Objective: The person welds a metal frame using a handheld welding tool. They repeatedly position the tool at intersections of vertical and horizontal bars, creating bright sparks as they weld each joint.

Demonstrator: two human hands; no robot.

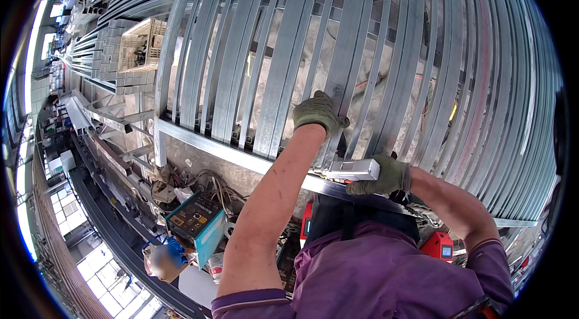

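By near rail point(223, 151), right hand point(389, 177) closed round silver tool point(354, 169); left hand point(318, 115) part-curled on metal bar point(351, 41), hold unclear; likely stiff; grip edges.

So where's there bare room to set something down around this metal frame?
Bare concrete shows between the frame's front rail and the teal-sided machine; slim open gaps lie between bars beside the left hand. Crowded: the cables beside that machine, and the packed bars at far right.

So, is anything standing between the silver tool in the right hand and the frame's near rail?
Nothing visible does. The silver tool in the right hand reaches to the near rail; whether they touch is unclear.
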